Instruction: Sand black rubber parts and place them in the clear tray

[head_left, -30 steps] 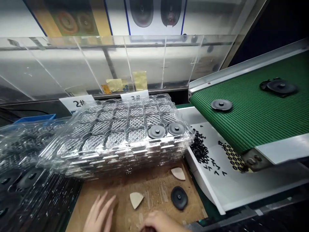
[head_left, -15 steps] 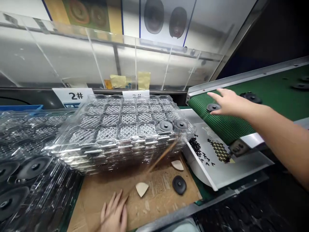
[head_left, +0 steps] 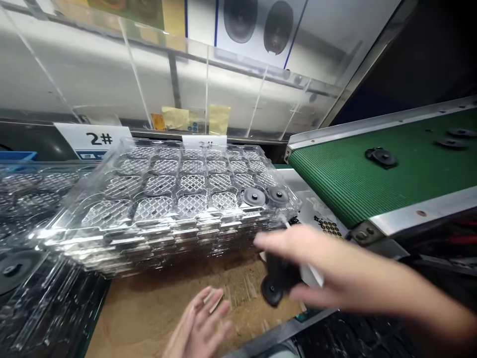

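Above the brown board (head_left: pixel 141 313), apparently a part-handling step
Right hand (head_left: pixel 316 266) seems to grip a blurred black disc (head_left: pixel 283 271); left hand (head_left: pixel 201 325) loosely spread; setting down would call for lowering.

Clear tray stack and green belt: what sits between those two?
In the head view, a white tray lies there, bearing a patch of yellow round dots; the right hand hides part of the tray.

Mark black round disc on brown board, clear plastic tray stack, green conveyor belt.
Black round disc (head_left: pixel 271 294): head view, exposed lower part.
Clear plastic tray stack (head_left: pixel 193 183): head view, top-tray cell.
Green conveyor belt (head_left: pixel 335 174): head view, bare surface.
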